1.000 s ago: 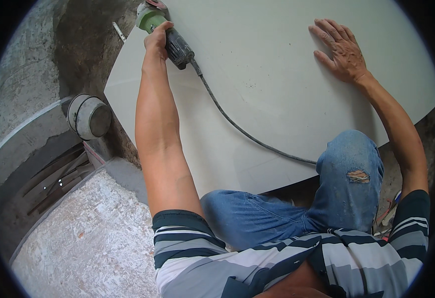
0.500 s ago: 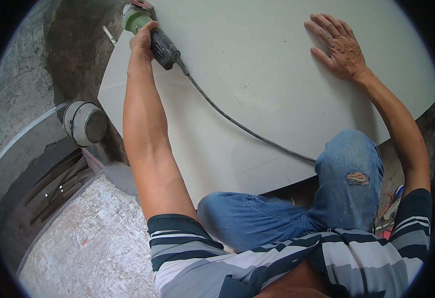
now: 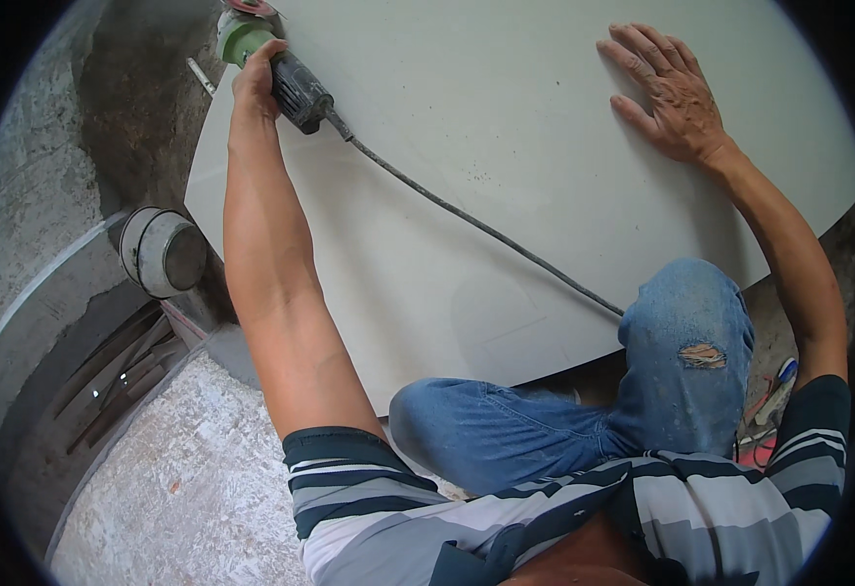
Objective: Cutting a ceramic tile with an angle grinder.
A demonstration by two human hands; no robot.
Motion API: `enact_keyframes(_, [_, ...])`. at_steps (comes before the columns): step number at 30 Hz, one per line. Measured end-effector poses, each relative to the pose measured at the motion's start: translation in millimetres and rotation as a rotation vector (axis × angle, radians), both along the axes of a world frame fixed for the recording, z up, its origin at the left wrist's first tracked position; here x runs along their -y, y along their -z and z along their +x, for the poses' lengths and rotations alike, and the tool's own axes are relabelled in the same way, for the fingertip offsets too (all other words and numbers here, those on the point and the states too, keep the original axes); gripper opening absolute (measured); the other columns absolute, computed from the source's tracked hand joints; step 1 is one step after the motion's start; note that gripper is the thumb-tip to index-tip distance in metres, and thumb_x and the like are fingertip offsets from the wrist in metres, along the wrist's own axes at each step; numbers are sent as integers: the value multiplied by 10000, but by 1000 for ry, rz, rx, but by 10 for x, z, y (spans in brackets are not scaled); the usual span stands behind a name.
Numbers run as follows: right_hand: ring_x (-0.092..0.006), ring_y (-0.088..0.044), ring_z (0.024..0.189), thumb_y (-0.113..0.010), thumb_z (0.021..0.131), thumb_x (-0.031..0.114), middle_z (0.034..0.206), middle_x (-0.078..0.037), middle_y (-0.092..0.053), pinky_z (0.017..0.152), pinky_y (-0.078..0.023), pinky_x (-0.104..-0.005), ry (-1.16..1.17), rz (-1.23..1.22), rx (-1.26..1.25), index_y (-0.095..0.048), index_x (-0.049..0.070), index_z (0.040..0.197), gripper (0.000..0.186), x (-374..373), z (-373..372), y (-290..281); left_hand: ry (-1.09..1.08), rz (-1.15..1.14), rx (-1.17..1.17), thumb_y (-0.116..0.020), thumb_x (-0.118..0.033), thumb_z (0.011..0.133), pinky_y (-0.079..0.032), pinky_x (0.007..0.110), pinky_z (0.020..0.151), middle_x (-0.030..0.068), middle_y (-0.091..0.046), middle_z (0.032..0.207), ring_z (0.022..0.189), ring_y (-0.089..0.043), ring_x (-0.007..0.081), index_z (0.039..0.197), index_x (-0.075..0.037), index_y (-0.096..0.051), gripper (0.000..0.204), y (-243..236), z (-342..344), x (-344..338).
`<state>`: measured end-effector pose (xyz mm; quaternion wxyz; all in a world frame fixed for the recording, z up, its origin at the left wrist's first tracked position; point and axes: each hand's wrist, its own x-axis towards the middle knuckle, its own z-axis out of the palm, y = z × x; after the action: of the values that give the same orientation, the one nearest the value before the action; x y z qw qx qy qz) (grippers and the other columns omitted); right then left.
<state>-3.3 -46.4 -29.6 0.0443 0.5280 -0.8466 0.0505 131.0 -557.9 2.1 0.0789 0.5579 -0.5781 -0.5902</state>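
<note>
My left hand (image 3: 256, 83) is wrapped round an angle grinder (image 3: 299, 93) with a green head and a dark body, at the far left edge of a large pale slab (image 3: 427, 283). A reddish disc (image 3: 252, 7) shows at the grinder's front, cut off by the top of the picture. From its rear a black cord (image 3: 476, 223) runs across the slab to my raised knee. My right hand (image 3: 672, 98) lies flat on the slab's right part, fingers spread, holding nothing. Small dark specks dot the surface between the hands.
A whitish bucket (image 3: 166, 252) sits left of the slab, near a curved concrete ledge (image 3: 46, 278). Below the ledge lie dark strips (image 3: 120, 376). Rough pale flooring (image 3: 183, 479) is at lower left. My bent knee (image 3: 686, 313) overlaps the slab's near edge.
My left hand has shifted the grinder slightly left along the slab's far left edge, drawing the cord with it. My right hand remains flat in nearly the same place.
</note>
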Motion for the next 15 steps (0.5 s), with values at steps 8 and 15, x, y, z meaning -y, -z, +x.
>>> enact_keyframes(8, [-225,-265,1428,-505,905,378,1528,-48,-342,1203,-148,-409,1,-22,45,-405,193,1452,585,18,57,1,11,-18,24,-771,-157,686,-555,404,564,81,-592,749,576,-608,226,973,21,-573,392,23,-23,71])
enact_keyframes(15, [-230,-264,1427,-507,902,372,1526,-47,-344,1196,-161,-413,-1,-32,47,-405,187,1451,588,-8,75,47,45,9,24,-769,-159,691,-555,423,577,76,-595,752,583,-607,229,966,-1,-578,370,56,-47,112])
